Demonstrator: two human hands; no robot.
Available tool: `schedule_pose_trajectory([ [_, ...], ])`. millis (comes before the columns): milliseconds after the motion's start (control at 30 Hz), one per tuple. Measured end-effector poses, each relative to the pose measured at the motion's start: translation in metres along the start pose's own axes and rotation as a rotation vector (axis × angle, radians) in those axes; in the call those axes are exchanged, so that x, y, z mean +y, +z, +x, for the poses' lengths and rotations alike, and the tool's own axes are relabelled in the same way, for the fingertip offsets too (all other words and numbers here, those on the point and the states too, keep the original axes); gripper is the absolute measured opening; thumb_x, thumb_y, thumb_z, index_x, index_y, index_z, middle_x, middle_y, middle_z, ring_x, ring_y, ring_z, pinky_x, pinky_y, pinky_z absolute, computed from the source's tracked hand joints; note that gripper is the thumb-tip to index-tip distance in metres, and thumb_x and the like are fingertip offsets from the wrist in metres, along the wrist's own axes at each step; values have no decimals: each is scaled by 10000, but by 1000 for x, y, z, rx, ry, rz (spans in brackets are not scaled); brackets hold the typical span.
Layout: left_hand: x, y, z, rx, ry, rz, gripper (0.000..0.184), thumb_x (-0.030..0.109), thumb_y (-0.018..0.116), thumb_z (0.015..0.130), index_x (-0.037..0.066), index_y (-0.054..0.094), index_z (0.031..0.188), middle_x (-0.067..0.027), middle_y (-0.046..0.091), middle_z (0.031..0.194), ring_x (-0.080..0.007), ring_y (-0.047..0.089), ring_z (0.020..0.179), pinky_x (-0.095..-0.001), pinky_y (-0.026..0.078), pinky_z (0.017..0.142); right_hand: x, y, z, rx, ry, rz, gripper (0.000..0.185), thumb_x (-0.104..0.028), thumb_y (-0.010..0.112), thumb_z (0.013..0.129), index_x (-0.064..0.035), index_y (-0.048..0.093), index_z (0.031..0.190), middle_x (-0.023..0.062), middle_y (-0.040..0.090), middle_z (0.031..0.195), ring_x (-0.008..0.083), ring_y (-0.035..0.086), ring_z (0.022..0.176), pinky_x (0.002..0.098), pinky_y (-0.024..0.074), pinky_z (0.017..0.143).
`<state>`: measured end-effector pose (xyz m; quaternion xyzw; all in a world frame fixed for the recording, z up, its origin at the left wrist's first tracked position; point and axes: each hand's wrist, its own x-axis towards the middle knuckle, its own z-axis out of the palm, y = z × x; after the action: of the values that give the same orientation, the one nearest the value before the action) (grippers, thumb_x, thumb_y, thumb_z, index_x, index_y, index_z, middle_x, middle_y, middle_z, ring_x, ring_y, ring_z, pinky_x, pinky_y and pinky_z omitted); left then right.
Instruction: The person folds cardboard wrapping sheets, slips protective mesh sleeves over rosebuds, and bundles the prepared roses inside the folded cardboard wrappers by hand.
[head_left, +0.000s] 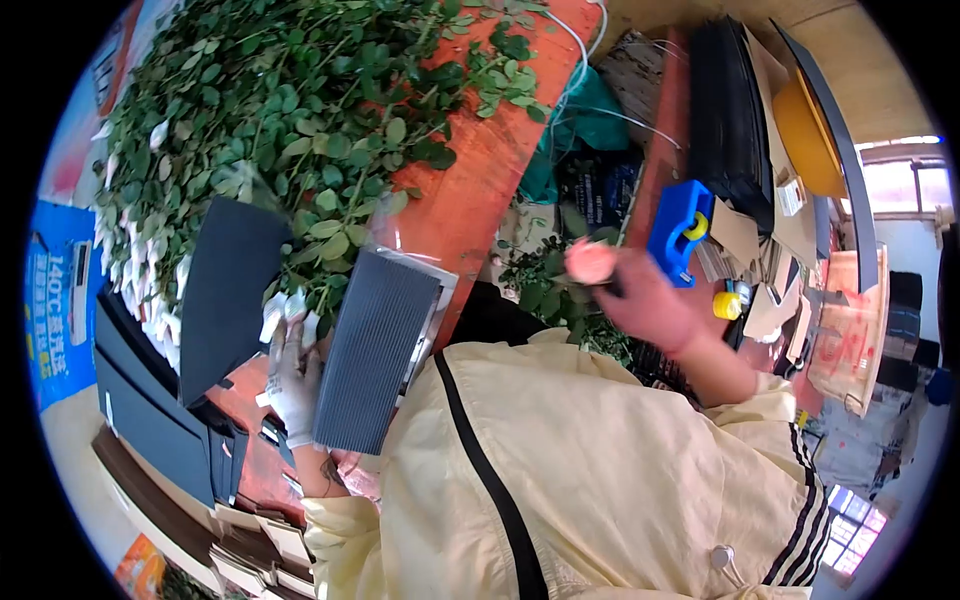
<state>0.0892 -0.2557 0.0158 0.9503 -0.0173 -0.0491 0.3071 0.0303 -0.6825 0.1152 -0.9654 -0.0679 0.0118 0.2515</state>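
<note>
- Pink rose (pixel 590 262): right of the bench (pixel 480 160), bloom up at the fingers of the right hand, leaves just below it.
- Right hand (pixel 650 305): fingers curled, pinching the rose just under the bloom; blurred, exact grip unclear.
- Left hand (pixel 292 385): whitish covering on it, fingers extended close together at white tips by the leaves; can't tell if it's gripping.
- Ribbed dark panel (pixel 375 350): tilted, just right of the left hand.
- Smooth dark sheet (pixel 232 295): left of that hand, over the pile's edge.
- Leafy stems (pixel 310 110): big pile, far left on the bench; white-wrapped heads (pixel 150 280) along its left side.
- Blue tape dispenser (pixel 680 232): right of the rose, yellow roll (pixel 727 305) near it.
- Black stack (pixel 730 120): far right.
</note>
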Motion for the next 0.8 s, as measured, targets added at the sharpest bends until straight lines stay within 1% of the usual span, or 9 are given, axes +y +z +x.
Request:
schedule_pose_trajectory([
  [167, -9, -6, -7, 92, 64, 200, 523, 183, 635, 774, 53, 491, 1259, -174, 551, 1174, -338, 531, 1068, -389, 432, 903, 63, 154, -16, -360, 238, -327, 217, -156, 512, 763, -40, 562, 939, 132, 608, 781, 296, 608, 789, 410, 481, 712],
  [233, -9, -12, -7, 52, -13, 178, 514, 202, 645, 775, 66, 506, 1251, -172, 583, 1103, -330, 575, 972, -387, 471, 822, 145, 226, -46, -642, 124, -430, 283, -213, 483, 809, -67, 587, 1029, 122, 650, 926, 286, 625, 896, 420, 503, 721],
  [300, -8, -17, -9, 40, -71, 107, 497, 214, 645, 774, 69, 515, 1231, -171, 601, 1008, -327, 588, 885, -405, 467, 769, 149, 226, -49, -871, 497, -326, 381, -350, 477, 849, -56, 584, 1065, 140, 635, 1028, 311, 602, 998, 400, 486, 844],
  [367, 7, -41, -18, 95, -74, 112, 450, 257, 648, 770, 49, 556, 1158, -175, 603, 1016, -332, 586, 918, -398, 464, 790, 136, 195, -39, -851, 296, -259, 373, -346, 487, 837, -68, 585, 1065, 155, 634, 1021, 331, 599, 993, 398, 486, 848],
  [433, 40, -72, -31, 7, -128, -294, 379, 300, 648, 771, 32, 620, 1038, -181, 611, 1013, -340, 594, 912, -391, 463, 806, 50, 116, 14, -936, 261, -345, 352, -329, 515, 812, -86, 595, 1053, 162, 633, 1016, 333, 599, 990, 389, 481, 861],
  [600, 68, -68, -37, -203, 42, -194, 326, 332, 532, 845, 13, 571, 901, -177, 599, 809, -364, 586, 798, -444, 448, 717, -89, -25, 140, -741, -366, -58, 268, -146, 583, 724, -81, 637, 977, 113, 638, 958, 281, 583, 925, 350, 442, 839],
  [633, 75, -68, -37, -195, 66, -121, 323, 325, 537, 837, 9, 556, 905, -185, 598, 798, -366, 589, 791, -447, 447, 700, -102, -39, 148, -548, -460, -203, 274, -184, 601, 742, -47, 643, 976, 114, 636, 981, 293, 590, 913, 354, 450, 824],
  [667, 82, -67, -38, -194, 90, -46, 322, 317, 542, 828, 5, 541, 910, -192, 597, 788, -368, 591, 784, -450, 447, 682, -128, -48, 179, -861, -559, -16, 376, -243, 626, 748, -101, 597, 1095, 68, 605, 1054, 288, 541, 1004, 370, 412, 862],
  [800, 70, -38, -39, -97, 60, 141, 187, 192, 540, 788, 49, 546, 909, -122, 608, 747, -295, 622, 713, -412, 465, 628, -219, -19, 231, -835, -1001, -1, 329, -207, 604, 763, -89, 599, 1070, 82, 626, 980, 265, 598, 921, 376, 446, 804],
])
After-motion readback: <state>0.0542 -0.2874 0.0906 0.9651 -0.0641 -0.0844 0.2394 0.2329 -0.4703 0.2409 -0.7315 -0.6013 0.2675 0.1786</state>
